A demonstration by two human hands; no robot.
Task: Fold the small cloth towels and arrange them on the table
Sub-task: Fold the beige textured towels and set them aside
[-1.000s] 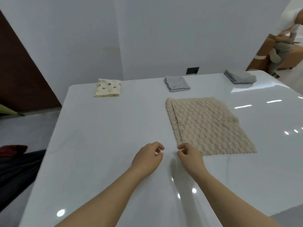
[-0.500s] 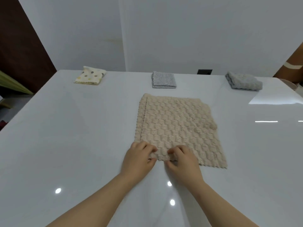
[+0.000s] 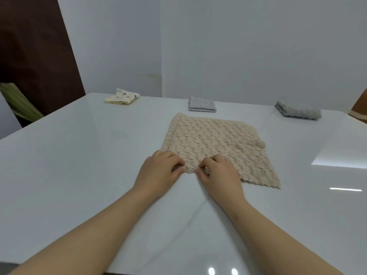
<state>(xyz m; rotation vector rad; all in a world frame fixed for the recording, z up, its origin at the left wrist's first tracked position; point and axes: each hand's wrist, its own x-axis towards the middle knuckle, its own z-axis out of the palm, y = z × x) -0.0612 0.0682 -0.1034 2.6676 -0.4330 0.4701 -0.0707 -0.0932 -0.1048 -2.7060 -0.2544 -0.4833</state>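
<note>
A beige waffle-textured towel (image 3: pixel 216 141) lies folded once on the white table (image 3: pixel 79 165), its fold along the left side. My left hand (image 3: pixel 158 174) and my right hand (image 3: pixel 220 175) sit side by side at the towel's near left corner, both with fingers curled and pinching its near edge. Along the table's far side lie three folded towels: a cream one with dots (image 3: pixel 122 96) at the left, a light grey one (image 3: pixel 202 104) in the middle and a darker grey one (image 3: pixel 298 111) at the right.
A white wall rises right behind the table's far edge. A dark brown panel (image 3: pixel 35 52) and something green (image 3: pixel 18 102) stand beyond the table's left corner. A brown object (image 3: pixel 361 108) shows at the right edge.
My hands came from bare table onto the beige towel's near left corner and took hold of its edge. The camera swung, so the towel now lies straight ahead.
</note>
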